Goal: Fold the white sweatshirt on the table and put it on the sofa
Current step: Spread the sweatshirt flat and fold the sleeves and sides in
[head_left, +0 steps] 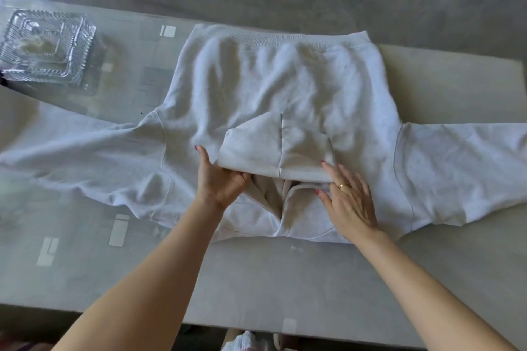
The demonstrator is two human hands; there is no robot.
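Left hand (221, 179) pinches folded hood (273, 148) edge; right hand (349, 202) flat, fingers spread, pressing white sweatshirt (271, 80). Hood-tuck step; sleeves outboard need folding next.

The sweatshirt (273, 88) is white with a faintly cream hood lining. Around it, the bench (256, 279) is pale grey, patterned with white rectangles to the sweatshirt's left. Left of the sweatshirt, a ridged dish (47, 51) is clear. Fingernails are red; a ring (343, 186) is gold.

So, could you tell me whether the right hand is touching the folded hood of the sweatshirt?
Touching. The head view shows the right hand lying flat with its fingertips on the hood's near edge, no gap between them.
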